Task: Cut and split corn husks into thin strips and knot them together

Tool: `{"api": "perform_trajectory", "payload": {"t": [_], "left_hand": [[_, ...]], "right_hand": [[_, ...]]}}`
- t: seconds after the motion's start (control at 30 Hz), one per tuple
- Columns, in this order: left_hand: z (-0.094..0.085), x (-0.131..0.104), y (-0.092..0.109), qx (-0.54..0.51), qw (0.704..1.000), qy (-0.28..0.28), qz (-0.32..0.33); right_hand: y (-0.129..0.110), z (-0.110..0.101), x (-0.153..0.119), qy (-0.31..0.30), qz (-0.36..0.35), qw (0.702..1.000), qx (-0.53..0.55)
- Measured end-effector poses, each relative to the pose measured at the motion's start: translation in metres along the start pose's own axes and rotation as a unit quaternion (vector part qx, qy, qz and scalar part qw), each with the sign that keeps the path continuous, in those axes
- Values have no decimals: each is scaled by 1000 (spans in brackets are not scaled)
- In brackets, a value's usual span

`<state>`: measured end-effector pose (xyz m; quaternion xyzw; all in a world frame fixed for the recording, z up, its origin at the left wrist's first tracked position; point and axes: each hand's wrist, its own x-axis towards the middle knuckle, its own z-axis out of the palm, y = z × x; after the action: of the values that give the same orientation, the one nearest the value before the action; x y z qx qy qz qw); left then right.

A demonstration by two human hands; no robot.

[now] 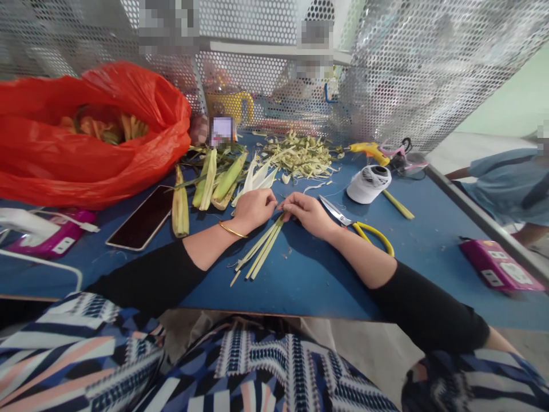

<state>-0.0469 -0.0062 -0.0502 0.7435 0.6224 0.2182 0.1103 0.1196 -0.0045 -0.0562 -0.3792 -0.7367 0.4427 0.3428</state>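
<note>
right hand (306, 213) pinches the upper end of a small bundle of pale green strips (266, 247); their lower ends fan out over the blue bench (343, 292) toward the person. left hand (256, 207) is just beside it, fingertips pressed together; too small to tell if anything sits between them. scissors (348, 221) lie near the right forearm, blades parted, yellow handles toward the person. white thread spool (364, 191) behind the scissors. loose husks (229, 178) and a heap of scraps (300, 157) beyond the hands. phone (141, 220) and red bag (165, 149) at left.
</note>
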Motion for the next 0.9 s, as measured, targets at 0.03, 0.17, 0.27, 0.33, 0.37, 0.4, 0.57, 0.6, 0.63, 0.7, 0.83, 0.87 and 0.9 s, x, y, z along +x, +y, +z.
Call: {"api": "perform_trajectory", "payload": {"t": [0.03, 0.17, 0.27, 0.33, 0.37, 0.4, 0.57, 0.6, 0.63, 0.7, 0.83, 0.87, 0.9], "left_hand": [[0, 0, 0, -12, 1000, 4, -2], [-2, 1, -1, -95, 995, 34, -3], [-2, 2, 1, -212, 976, 43, -13], [-1, 1, 3, -324, 945, 7, -38], [-1, 1, 5, -383, 922, -20, -54], [-1, 1, 6, -439, 895, -46, -70], [-1, 0, 8, -556, 821, -105, -79], [0, 1, 8, -552, 824, -112, -63], [0, 1, 7, -546, 828, -119, -44], [1, 2, 6, -532, 837, -128, -10], [5, 5, 4, -485, 866, -123, 15], [6, 6, 4, -471, 874, -120, 16], [6, 6, 4, -458, 881, -118, 17]], "right_hand": [[0, 0, 0, 5, 13, 999, 32], [2, -1, 1, 37, 22, 997, 58], [3, -2, 1, 46, 20, 997, 51], [4, -2, 2, 46, 23, 997, 55], [4, -2, 2, 47, 25, 997, 58], [4, -2, 2, 48, 27, 996, 63], [5, -3, 2, 51, 25, 996, 69], [5, -3, 2, 50, 21, 996, 64], [5, -3, 2, 48, 17, 997, 58], [5, -3, 2, 45, 10, 998, 41], [5, -3, 2, 40, -1, 999, -3], [5, -3, 2, 41, -3, 999, -14], [5, -3, 2, 44, -3, 999, -22]]}}
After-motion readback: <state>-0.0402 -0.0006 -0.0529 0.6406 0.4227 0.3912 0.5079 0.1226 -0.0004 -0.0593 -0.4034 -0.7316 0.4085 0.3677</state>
